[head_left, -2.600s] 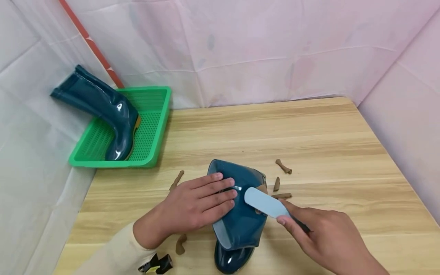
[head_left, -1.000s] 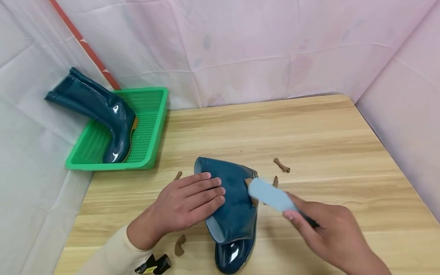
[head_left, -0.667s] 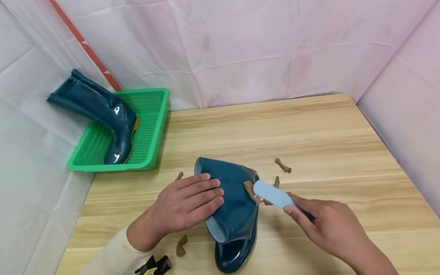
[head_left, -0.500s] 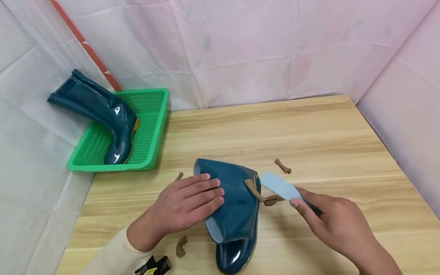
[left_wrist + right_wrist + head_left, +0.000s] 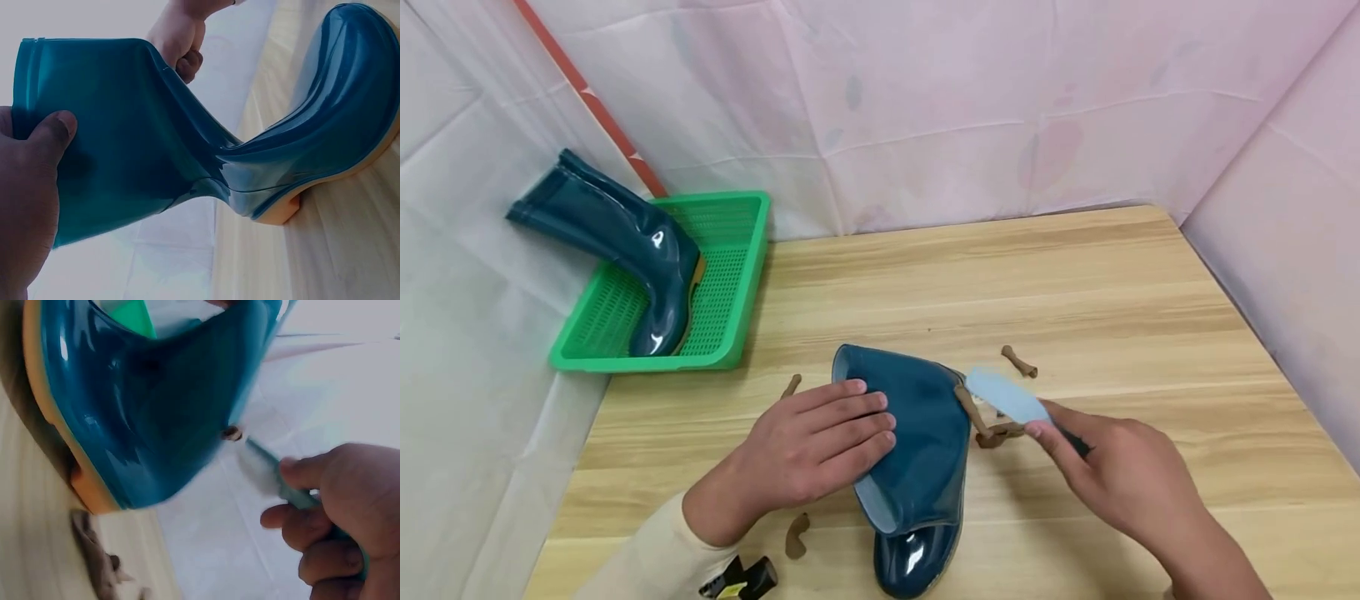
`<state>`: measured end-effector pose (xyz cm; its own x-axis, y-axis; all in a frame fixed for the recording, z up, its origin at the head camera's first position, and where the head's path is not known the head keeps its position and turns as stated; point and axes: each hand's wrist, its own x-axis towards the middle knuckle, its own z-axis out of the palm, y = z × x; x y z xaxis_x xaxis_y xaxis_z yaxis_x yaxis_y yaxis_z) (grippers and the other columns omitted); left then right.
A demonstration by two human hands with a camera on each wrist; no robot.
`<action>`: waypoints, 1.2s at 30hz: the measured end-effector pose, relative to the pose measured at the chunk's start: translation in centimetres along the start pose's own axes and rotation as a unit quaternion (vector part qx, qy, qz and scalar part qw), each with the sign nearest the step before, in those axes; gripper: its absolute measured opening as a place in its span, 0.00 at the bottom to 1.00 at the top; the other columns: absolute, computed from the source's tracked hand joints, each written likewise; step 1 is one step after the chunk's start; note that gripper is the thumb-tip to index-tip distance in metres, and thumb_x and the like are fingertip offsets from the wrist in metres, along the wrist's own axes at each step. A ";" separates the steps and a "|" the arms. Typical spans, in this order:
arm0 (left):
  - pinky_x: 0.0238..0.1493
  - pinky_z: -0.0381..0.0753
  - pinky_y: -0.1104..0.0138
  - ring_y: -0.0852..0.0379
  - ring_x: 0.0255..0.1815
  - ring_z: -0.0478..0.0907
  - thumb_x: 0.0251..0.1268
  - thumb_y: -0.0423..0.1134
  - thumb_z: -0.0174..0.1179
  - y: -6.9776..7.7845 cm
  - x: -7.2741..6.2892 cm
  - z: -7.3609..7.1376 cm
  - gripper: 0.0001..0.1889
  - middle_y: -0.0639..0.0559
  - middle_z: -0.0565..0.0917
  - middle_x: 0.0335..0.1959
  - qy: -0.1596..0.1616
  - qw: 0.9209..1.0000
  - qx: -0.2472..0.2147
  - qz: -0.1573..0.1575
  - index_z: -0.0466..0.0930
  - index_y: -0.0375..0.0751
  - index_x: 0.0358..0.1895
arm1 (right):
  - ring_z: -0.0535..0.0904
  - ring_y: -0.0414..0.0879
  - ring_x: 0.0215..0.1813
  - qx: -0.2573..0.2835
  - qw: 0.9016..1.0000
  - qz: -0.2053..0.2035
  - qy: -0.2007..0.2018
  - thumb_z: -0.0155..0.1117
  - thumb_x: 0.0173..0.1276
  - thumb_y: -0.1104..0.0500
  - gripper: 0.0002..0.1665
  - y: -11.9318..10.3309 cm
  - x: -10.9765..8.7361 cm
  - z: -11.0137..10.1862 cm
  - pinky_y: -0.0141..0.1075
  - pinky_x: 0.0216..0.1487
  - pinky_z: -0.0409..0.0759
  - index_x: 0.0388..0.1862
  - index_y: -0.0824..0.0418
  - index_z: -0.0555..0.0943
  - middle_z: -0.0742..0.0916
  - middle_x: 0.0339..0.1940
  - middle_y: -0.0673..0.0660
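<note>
A dark teal rubber boot leans on the table, toe toward me and shaft tilted left. My left hand holds the shaft near its top, fingers flat across it; the left wrist view shows the thumb on another side. In my right hand is a brush with a light blue back, its tip beside the shaft's right edge. Pale bristles face the boot in the right wrist view. One curled brown clay-like strip hangs at that edge.
More brown pieces lie on the wooden table: one at the back right, others beside the boot. A green basket at the back left bears a second boot. Cloth-covered walls border the table.
The brush has moved from over the shaft to its right edge. The brown strip has shifted right across the shaft to that edge. My left hand keeps its hold on the boot.
</note>
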<state>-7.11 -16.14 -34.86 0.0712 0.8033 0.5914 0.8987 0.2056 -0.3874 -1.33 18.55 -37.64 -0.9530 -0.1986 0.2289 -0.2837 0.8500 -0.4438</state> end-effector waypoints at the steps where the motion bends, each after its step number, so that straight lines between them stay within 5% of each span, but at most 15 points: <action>1: 0.61 0.79 0.56 0.52 0.55 0.85 0.79 0.29 0.54 0.0 0.0 0.0 0.11 0.49 0.89 0.49 0.002 1.000 0.001 0.001 0.87 0.40 0.51 | 0.67 0.37 0.20 -0.002 1.000 -0.003 0.019 0.71 0.70 0.48 0.21 0.1 0.0 -0.2 0.37 0.21 0.66 0.55 0.60 0.89 0.82 0.17 0.44; 5: 0.62 0.79 0.56 0.52 0.56 0.85 0.79 0.29 0.53 -0.1 0.1 0.1 0.12 0.49 0.89 0.50 0.004 1.000 0.006 0.002 0.87 0.40 0.51 | 0.71 0.33 0.21 0.032 0.993 -0.073 0.090 0.74 0.67 0.50 0.21 -0.7 -0.1 -0.2 0.32 0.20 0.69 0.54 0.61 0.89 0.90 0.26 0.54; 8: 0.62 0.79 0.56 0.52 0.56 0.85 0.79 0.29 0.53 -0.1 0.1 0.1 0.12 0.49 0.89 0.50 0.001 1.000 0.007 0.002 0.87 0.40 0.52 | 0.70 0.27 0.21 0.047 0.990 -0.109 0.076 0.75 0.66 0.51 0.20 -1.7 0.0 0.5 0.28 0.20 0.68 0.52 0.62 0.90 0.91 0.29 0.52; 14: 0.61 0.80 0.56 0.52 0.56 0.85 0.79 0.28 0.52 -0.1 -0.1 -0.1 0.12 0.49 0.89 0.50 0.001 1.000 0.003 0.003 0.87 0.39 0.52 | 0.66 0.33 0.20 0.021 1.000 -0.007 -0.009 0.71 0.70 0.47 0.21 -1.0 -0.3 1.3 0.33 0.22 0.64 0.55 0.58 0.89 0.76 0.16 0.36; 22: 0.60 0.81 0.55 0.51 0.56 0.85 0.79 0.27 0.52 -0.1 -0.5 -0.3 0.13 0.48 0.89 0.51 0.003 1.000 -0.003 -0.008 0.86 0.38 0.52 | 0.58 0.40 0.15 -0.039 0.997 0.056 -0.040 0.63 0.75 0.41 0.27 0.7 -0.5 0.8 0.36 0.18 0.57 0.58 0.59 0.87 0.65 0.08 0.41; 28: 0.60 0.81 0.55 0.51 0.56 0.85 0.78 0.27 0.52 -0.1 -0.7 -0.4 0.13 0.47 0.89 0.51 0.002 1.000 0.000 -0.016 0.87 0.38 0.52 | 0.63 0.41 0.17 -0.011 0.997 0.066 -0.023 0.65 0.75 0.43 0.26 0.6 -0.6 0.8 0.38 0.19 0.59 0.61 0.59 0.86 0.72 0.11 0.41; 36: 0.57 0.82 0.55 0.51 0.53 0.86 0.78 0.27 0.53 -0.3 -0.6 -0.4 0.11 0.47 0.90 0.47 0.016 0.999 0.000 -0.048 0.87 0.36 0.50 | 0.64 0.43 0.19 0.004 0.989 0.128 -0.074 0.57 0.78 0.39 0.31 1.3 -1.5 1.2 0.38 0.20 0.60 0.62 0.61 0.84 0.69 0.12 0.45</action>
<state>-7.32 -16.91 -34.84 -0.0009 0.7623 0.6473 0.9019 0.2802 -0.3287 -0.40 19.34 -39.57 -0.9987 -0.0470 -0.0204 -0.0315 0.8776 -0.4784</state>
